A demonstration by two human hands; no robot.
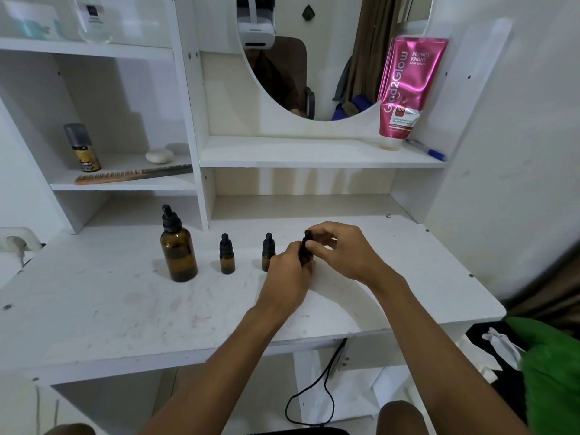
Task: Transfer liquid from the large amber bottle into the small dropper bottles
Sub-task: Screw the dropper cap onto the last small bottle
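While the large amber bottle (179,255) stands upright at the left of the white desk (125,309), black dropper top on, let's run along the row. Up on the shelf behind it, far left: a spray can (82,147) with a grey cap, a white pebble-shaped piece (159,156), and a wooden comb (131,175) lying flat along the shelf edge.

Back down on the desk, just right of the big bottle, comes the first small dropper bottle (227,257), upright, capped, standing apart from its neighbours. Next along is the second small dropper bottle (267,252), also upright and capped, its lower right side partly covered by the left hand (290,271).

Now the action: the left hand's grip is closed around the body of the third small dropper bottle (304,252), fingers curled round the amber glass. The right hand (345,249) is on the other side, thumb and fingertips pinching the black dropper cap (308,235) at the top of that same bottle. Whether its base sits on the desk or just above it, I can't tell; the left hand hides it.

Further right, on the upper shelf, a pink tube (405,89) stands cap-down by the oval mirror (314,73), with a blue pen (426,149) lying beside it.
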